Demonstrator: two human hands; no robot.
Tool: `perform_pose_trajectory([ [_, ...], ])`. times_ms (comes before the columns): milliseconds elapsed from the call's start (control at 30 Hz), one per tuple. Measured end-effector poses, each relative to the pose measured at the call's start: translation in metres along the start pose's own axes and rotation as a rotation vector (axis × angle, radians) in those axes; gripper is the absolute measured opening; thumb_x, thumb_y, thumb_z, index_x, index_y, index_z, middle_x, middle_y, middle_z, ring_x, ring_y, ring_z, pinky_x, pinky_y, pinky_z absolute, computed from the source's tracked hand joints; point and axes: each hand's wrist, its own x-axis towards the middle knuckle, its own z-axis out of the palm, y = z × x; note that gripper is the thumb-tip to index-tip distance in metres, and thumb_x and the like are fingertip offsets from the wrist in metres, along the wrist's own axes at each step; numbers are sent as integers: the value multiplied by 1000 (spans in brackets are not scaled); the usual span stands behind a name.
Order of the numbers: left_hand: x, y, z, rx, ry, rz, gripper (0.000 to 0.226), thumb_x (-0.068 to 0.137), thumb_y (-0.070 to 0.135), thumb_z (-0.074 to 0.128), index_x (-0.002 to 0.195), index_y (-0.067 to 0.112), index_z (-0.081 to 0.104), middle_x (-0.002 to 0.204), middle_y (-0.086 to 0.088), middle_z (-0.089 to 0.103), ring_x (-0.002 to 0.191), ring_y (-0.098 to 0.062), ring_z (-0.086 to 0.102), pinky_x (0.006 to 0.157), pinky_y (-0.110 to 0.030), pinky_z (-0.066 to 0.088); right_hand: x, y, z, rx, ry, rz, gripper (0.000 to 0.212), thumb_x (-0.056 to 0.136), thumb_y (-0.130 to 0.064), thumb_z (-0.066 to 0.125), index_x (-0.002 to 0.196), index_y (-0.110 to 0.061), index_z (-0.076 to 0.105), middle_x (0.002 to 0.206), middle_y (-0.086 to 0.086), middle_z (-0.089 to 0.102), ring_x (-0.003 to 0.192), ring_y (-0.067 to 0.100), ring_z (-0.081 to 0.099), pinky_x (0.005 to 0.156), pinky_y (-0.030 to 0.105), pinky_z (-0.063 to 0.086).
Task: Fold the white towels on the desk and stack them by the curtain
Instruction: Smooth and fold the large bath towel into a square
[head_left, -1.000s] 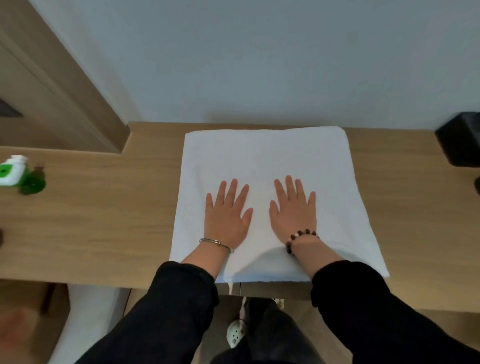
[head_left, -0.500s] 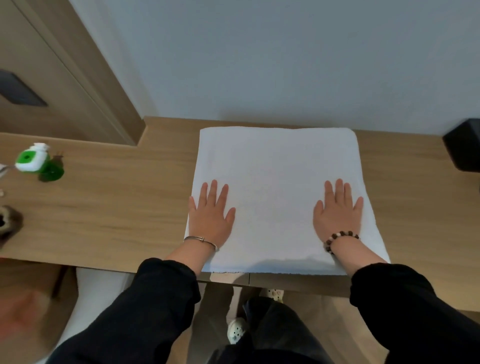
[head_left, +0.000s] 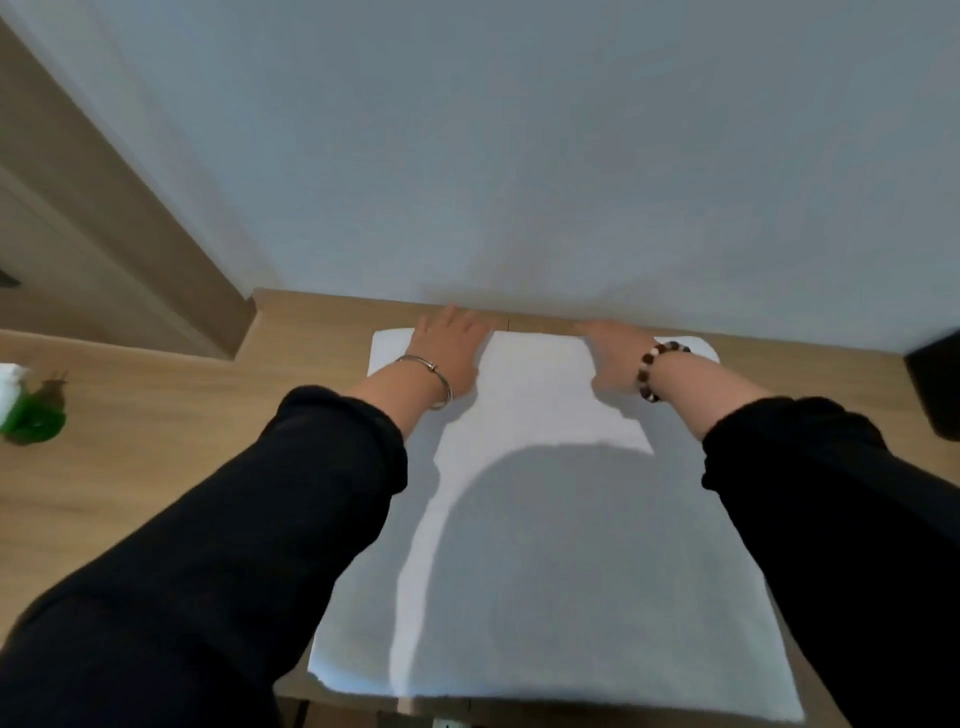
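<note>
The white towel (head_left: 561, 571) lies flat on the wooden desk (head_left: 156, 441), spread as a wide rectangle with a plain, slightly fuzzy surface. Its near edge reaches the front edge of the desk and its far edge lies close to the wall (head_left: 519, 156). A large grey shadow covers the middle of the cloth. Two arms in black sleeves (head_left: 234, 519) stretch over it. The left hand (head_left: 449, 345), with a thin metal bangle (head_left: 434, 371) on its wrist, rests at the far left part of the towel. The right hand (head_left: 610, 353), with a bead bracelet (head_left: 657, 364), rests at the far right part. Both are blurred, so I cannot tell if the fingers grasp the far edge or only lie on it. At the left, well apart from the towel, stands a green bottle (head_left: 34, 415) with a white top, too blurred to read.
</note>
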Motion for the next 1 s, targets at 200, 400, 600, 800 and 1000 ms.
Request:
perform_pose_trajectory([
  [200, 44, -24, -6, -206, -268, 30, 52, 81, 27, 68, 130, 25, 50, 124, -2, 57, 115, -27, 53, 97, -41, 43, 39, 10, -14, -72, -268, -3, 61, 71, -35, 81, 119, -12, 51, 119, 8, 58, 102, 26, 57, 83, 31, 46],
  [400, 63, -34, -6, -266, -358, 10, 41, 80, 28, 71, 116, 21, 53, 110, 1, 57, 95, -20, 53, 80, -30, 41, 54, 6, -18, -126, -321, 0, 81, 71, -44, 78, 137, -15, 42, 129, 6, 54, 112, 25, 55, 97, 36, 46],
  [600, 65, -32, -20, -156, -518, -1, 68, 76, 26, 78, 134, 17, 43, 128, -1, 53, 112, -23, 53, 94, -35, 42, 48, 5, -11, -113, -228, 41, 67, 72, -47, 76, 122, -10, 53, 118, 7, 59, 105, 26, 59, 90, 34, 50],
  [800, 48, -26, -37, 1, -473, -37, 84, 70, 17, 81, 141, 16, 37, 128, -5, 54, 113, -25, 55, 85, -32, 47, 28, 4, -19, -69, -177, 43, 49, 70, -40, 78, 109, -15, 61, 105, 6, 67, 86, 24, 62, 71, 27, 47],
  [1000, 7, -38, -65, 73, -57, -40, 46, 70, 25, 73, 110, 21, 51, 99, -1, 60, 86, -25, 56, 65, -30, 40, 4, -6, -51, -117, 16, 24, 53, 69, -20, 69, 119, -16, 50, 103, 6, 61, 86, 29, 59, 72, 33, 51],
])
